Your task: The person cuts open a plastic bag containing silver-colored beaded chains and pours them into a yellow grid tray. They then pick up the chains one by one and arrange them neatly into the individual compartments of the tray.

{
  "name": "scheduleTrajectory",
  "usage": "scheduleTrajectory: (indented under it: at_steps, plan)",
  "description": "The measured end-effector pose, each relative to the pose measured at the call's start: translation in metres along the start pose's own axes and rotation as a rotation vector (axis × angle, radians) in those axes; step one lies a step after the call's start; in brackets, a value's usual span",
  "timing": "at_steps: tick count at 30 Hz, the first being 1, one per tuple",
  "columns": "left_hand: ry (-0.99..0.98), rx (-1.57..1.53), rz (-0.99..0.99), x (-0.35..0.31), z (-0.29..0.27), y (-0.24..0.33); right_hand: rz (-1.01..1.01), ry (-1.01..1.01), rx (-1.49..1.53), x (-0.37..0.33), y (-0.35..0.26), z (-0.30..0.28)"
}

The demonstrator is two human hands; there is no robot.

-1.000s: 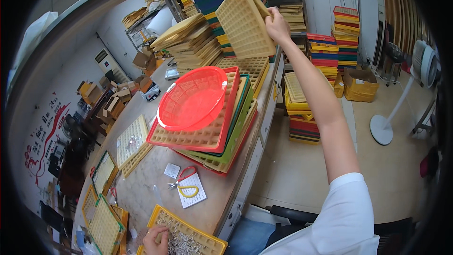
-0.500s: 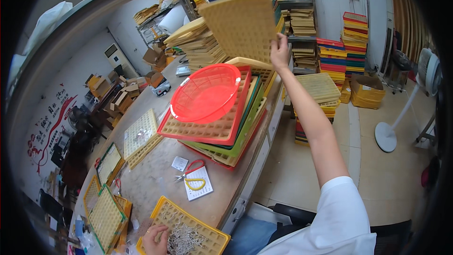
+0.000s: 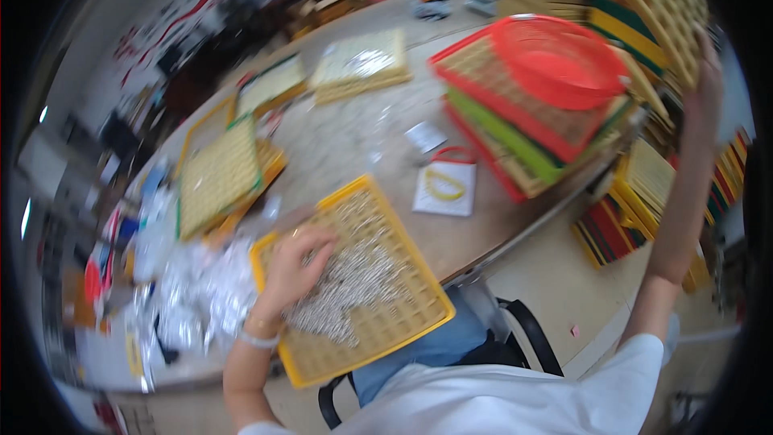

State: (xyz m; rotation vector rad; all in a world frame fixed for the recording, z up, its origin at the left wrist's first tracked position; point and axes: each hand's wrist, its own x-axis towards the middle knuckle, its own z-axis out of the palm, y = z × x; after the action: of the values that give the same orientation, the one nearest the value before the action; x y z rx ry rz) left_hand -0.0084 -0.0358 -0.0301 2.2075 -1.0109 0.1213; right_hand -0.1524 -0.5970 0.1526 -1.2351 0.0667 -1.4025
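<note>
My right hand (image 3: pixel 707 60) is raised at the far right, fingers closed on the edge of a beige gridded tray (image 3: pixel 656 4) that it holds up on a slant. My left hand (image 3: pixel 299 266) is over the left side of a yellow-rimmed tray (image 3: pixel 435 318) with square pockets. Its fingers are curled toward the thumb, and motion blur hides what they may hold. Many small silvery metal pieces (image 3: pixel 354 278) lie heaped in that tray. The tray sits tilted at the table's near edge, partly above my lap.
A red plastic basket (image 3: pixel 555 60) rests on stacked coloured trays (image 3: pixel 515 141). Red-and-yellow-handled scissors (image 3: pixel 444 184) lie on a white paper pad (image 3: pixel 427 203). More trays (image 3: pixel 221 169) and clear plastic bags (image 3: pixel 189 290) cover the table's left. Stacked trays (image 3: pixel 616 221) stand on the floor; a chair armrest (image 3: pixel 535 334) is beside me.
The view has swung left and down, bringing the yellow-rimmed tray fully in sight. My right hand still holds the beige tray, now turned steeper. The left hand stays at the pieces.
</note>
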Motion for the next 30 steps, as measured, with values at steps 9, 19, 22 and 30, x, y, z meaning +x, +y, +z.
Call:
scheduleTrajectory:
  at_steps: [9,19,22,30]
  plan:
    - [0.159,-0.141,-0.442,-0.077,-0.056,-0.041,0.123,-0.677,0.004,-0.224,0.045,0.162]
    - [-0.354,0.345,-0.015,-0.102,-0.040,0.012,0.912,-0.738,0.154,-0.280,0.148,0.176]
    - [-0.352,0.397,0.076,-0.103,-0.037,0.004,0.772,-0.783,0.100,-0.280,0.150,0.162]
    - [-0.357,0.481,0.201,-0.107,-0.021,-0.023,0.609,-0.755,-0.007,-0.262,0.118,0.105]
